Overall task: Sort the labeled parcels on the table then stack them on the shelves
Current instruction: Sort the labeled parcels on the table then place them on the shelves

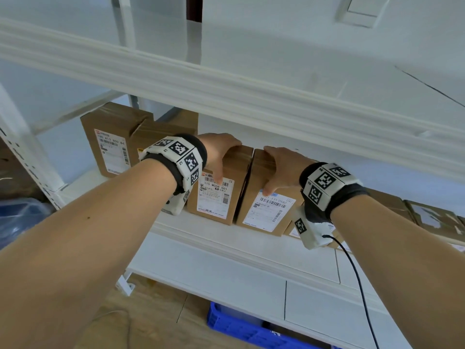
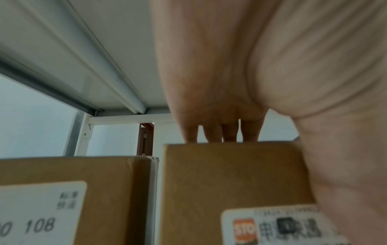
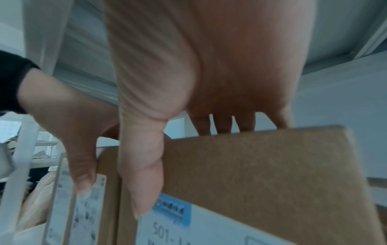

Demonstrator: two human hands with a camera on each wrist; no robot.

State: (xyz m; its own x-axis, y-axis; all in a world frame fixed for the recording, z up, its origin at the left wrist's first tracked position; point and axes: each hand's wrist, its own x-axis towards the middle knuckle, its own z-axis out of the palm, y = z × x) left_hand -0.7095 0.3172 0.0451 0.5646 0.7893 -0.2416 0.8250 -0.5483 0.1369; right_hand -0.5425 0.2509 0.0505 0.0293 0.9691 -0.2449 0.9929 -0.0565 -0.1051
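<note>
Two upright brown cardboard parcels stand side by side on the middle shelf (image 1: 226, 238). My left hand (image 1: 226, 159) grips the top of the 110 M008 parcel (image 1: 219, 205), fingers (image 2: 222, 132) curled over its far edge and thumb on its front label. My right hand (image 1: 274, 170) grips the blue-label parcel (image 1: 266, 217) the same way, with fingers (image 3: 226, 126) over the top edge and thumb (image 3: 144, 182) down the front face. The two parcels almost touch, with a narrow dark gap between them. Both parcels' undersides rest on the shelf.
More labeled parcels stand at the shelf's left end (image 1: 110, 144), one close beside the left-hand parcel (image 2: 83, 175). Flat parcels (image 1: 427, 215) lie at the right. The upper shelf's beam (image 1: 226, 91) hangs low overhead. A blue crate (image 1: 241, 328) sits on the floor below.
</note>
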